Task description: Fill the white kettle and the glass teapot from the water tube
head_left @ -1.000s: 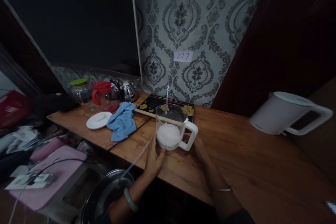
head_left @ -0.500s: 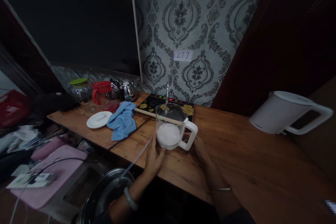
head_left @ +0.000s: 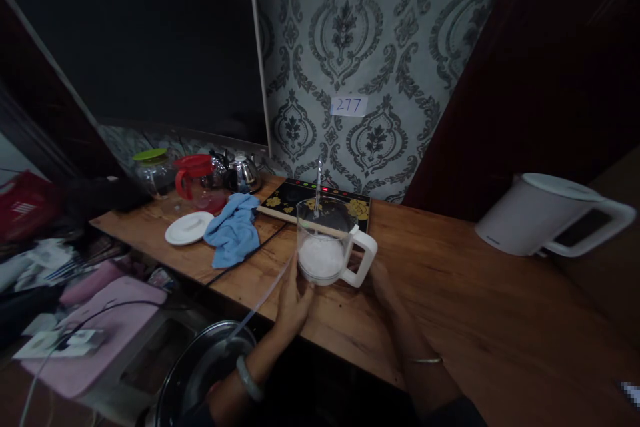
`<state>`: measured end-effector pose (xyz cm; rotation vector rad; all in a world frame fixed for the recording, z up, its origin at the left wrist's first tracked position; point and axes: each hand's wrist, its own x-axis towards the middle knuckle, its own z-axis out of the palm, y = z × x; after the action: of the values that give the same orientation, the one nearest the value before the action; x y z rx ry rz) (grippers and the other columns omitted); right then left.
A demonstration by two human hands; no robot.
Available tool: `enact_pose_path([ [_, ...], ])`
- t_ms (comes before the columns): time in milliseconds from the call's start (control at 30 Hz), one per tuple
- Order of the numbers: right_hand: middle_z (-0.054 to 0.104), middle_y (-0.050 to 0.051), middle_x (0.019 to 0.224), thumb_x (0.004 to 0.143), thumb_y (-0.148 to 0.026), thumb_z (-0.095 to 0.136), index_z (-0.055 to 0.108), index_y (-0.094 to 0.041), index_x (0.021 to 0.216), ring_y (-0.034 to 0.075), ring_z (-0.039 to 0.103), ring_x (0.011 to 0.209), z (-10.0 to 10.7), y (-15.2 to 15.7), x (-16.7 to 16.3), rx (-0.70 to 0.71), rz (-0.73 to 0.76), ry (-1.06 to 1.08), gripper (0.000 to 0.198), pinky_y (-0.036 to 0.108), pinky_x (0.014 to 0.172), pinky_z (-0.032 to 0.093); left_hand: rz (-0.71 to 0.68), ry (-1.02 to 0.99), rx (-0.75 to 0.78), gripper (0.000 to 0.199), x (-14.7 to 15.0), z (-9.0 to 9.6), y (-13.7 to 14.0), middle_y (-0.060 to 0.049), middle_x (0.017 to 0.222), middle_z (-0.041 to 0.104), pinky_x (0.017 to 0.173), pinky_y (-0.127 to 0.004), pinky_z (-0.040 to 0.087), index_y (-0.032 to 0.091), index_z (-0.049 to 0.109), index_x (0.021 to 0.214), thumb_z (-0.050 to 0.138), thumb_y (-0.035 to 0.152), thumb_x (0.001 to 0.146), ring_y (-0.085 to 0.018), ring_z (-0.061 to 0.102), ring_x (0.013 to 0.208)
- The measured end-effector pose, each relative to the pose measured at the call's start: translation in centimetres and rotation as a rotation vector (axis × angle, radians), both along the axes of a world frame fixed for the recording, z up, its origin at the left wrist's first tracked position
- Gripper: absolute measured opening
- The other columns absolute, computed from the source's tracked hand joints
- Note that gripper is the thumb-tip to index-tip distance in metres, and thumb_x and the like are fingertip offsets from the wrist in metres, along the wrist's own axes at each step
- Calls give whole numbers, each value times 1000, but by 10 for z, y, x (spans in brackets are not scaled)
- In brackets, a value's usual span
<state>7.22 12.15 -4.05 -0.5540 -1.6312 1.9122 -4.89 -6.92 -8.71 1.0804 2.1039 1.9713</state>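
A clear glass jug (head_left: 321,260) with a white handle (head_left: 369,255) stands at the front of the wooden table, whitish and cloudy in its lower part. My left hand (head_left: 293,297) is closed round its lower left side, thumb by the base. From the right, my right hand (head_left: 381,283) reaches behind the handle, its fingers mostly hidden and seemingly against the jug. A thin upright spout (head_left: 319,180) shows above the jug's rim, behind it. Near my left hand, a clear tube (head_left: 263,299) runs down toward a metal pot (head_left: 175,373) below the table edge.
Behind the jug lies a black cooktop (head_left: 283,199) with gold flowers and a red light. To the left are a blue cloth (head_left: 234,232), a white lid (head_left: 186,229), a red-lidded jug (head_left: 197,180) and a metal kettle (head_left: 246,173). A white electric kettle (head_left: 535,217) stands right.
Hardly anything differs. My right hand has shifted very slightly beside the handle, while the jug and my left hand stay in place.
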Motion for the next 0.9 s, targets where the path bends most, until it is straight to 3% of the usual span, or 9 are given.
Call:
enact_pose_path([
  [200, 75, 8, 74, 72, -66, 73, 78, -17, 85, 20, 64, 60, -4, -1, 0, -56, -38, -10, 51, 29, 54, 46, -3, -18, 12, 77, 0, -3, 1, -14, 164, 35, 125, -51, 29, 23, 31, 158, 61, 48, 92, -30, 32, 152],
  [433, 77, 10, 85, 72, -64, 76, 78, -18, 88, 24, 69, 72, -8, 0, 0, -90, -11, 36, 49, 31, 63, 52, 6, -15, 7, 79, -1, -5, 2, -15, 163, 37, 124, -54, 29, 23, 31, 158, 62, 49, 91, -32, 34, 151],
  [600, 77, 10, 87, 71, -61, 78, 77, -18, 88, 23, 68, 70, -9, -3, 0, -140, -7, 40, 46, 30, 60, 51, 28, -32, 39, 76, 1, -1, 2, -15, 157, 46, 121, -51, 36, 23, 38, 155, 64, 52, 89, -32, 40, 148],
  [900, 76, 9, 80, 67, -62, 80, 77, -18, 82, 23, 68, 69, 3, -5, 3, -96, -13, 39, 47, 30, 61, 50, 15, -46, 17, 74, 1, 2, -1, -13, 157, 46, 120, -50, 38, 25, 38, 155, 61, 54, 90, -32, 42, 147],
])
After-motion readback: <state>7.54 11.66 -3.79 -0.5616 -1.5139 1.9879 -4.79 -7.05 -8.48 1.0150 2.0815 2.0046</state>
